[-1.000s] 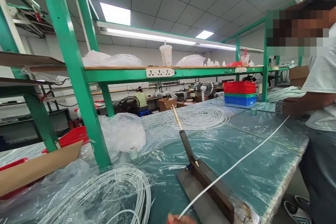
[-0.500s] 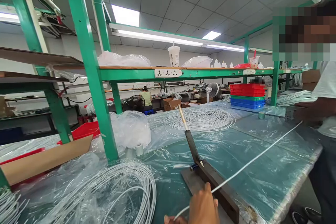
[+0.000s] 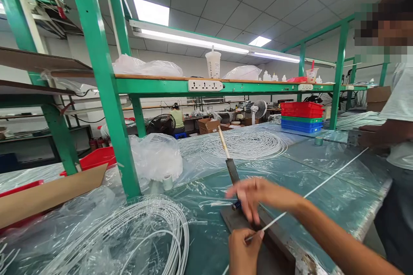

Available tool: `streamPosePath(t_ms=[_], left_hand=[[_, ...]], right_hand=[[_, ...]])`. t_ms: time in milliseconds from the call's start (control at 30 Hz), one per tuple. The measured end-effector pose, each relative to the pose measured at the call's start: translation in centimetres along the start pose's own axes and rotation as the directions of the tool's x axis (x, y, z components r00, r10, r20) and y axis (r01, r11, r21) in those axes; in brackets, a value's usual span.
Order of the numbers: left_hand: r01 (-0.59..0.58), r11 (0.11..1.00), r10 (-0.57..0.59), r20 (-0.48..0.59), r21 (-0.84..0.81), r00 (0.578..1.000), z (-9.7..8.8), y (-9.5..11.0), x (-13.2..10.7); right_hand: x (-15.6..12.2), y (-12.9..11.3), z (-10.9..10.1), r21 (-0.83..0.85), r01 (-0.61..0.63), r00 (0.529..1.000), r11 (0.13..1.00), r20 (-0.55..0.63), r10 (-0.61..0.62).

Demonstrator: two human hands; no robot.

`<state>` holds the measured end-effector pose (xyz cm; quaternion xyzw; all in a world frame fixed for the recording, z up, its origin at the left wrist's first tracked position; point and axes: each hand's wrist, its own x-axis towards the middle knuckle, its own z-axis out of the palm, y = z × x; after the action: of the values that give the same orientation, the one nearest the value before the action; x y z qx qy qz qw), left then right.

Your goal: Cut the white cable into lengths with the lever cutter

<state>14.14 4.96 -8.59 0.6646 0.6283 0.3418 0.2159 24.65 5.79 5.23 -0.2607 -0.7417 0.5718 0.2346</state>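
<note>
My left hand (image 3: 242,250) is low in the view, pinched shut on a white cable (image 3: 322,184). The cable runs taut up and to the right to a co-worker's hand (image 3: 371,135) at the table's edge. It crosses the dark base (image 3: 231,220) of a lever cutter. The cutter's long handle (image 3: 229,164) stands raised, leaning back to the left. My right hand (image 3: 253,197) reaches in from the right, slightly blurred, fingers apart and pointing down. It hovers at the foot of that handle and holds nothing.
A loose coil of white cable (image 3: 151,232) under plastic film lies to the left, another coil (image 3: 245,144) farther back. A green frame post (image 3: 106,94) rises close by on the left. A tape roll (image 3: 167,182), cardboard (image 3: 48,197) and stacked coloured trays (image 3: 301,116) stand around.
My left hand has risen into view with the cable pinched in it. My right hand has come in from the right over the cutter base. The view shifted slightly.
</note>
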Motion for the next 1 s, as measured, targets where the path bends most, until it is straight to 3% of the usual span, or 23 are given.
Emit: streamPosePath(t_ms=[33,67,167,267,400,633,833,1000], left_hand=[[-0.044,0.998,0.043,-0.027,-0.037,0.999,0.1,-0.2,0.1],[-0.089,0.992,0.085,-0.052,-0.089,0.995,0.2,-0.3,0.2],[-0.149,0.962,0.131,-0.094,-0.23,0.987,0.3,-0.8,0.5],[-0.116,0.956,0.103,-0.063,-0.268,0.993,0.4,-1.1,0.9],[-0.047,0.963,0.038,-0.041,-0.266,0.998,1.3,-2.1,1.3],[0.009,0.962,-0.032,-0.079,-0.273,0.996,2.6,-3.3,1.6],[-0.041,0.973,0.028,-0.06,-0.225,0.998,1.2,-1.7,1.2],[-0.028,0.96,0.023,-0.022,-0.279,0.999,0.2,-1.0,0.7]], right_hand=[[1.4,-0.8,-2.4,-0.001,0.018,0.972,1.0,-0.233,-0.017],[2.9,-1.4,-4.8,0.017,-0.003,0.884,1.0,-0.467,0.011],[7.7,-2.2,-10.7,0.066,-0.049,0.745,0.997,-0.662,0.081],[11.8,-1.7,-13.8,0.142,-0.13,0.727,0.981,-0.66,0.192],[15.4,-0.5,-15.2,0.234,-0.212,0.759,0.949,-0.572,0.311],[16.7,-0.2,-16.4,0.327,-0.29,0.808,0.9,-0.421,0.413],[14.0,-2.6,-15.5,0.328,-0.262,0.806,0.908,-0.443,0.393],[5.9,-5.9,-13.7,0.304,-0.242,0.83,0.921,-0.426,0.359]])
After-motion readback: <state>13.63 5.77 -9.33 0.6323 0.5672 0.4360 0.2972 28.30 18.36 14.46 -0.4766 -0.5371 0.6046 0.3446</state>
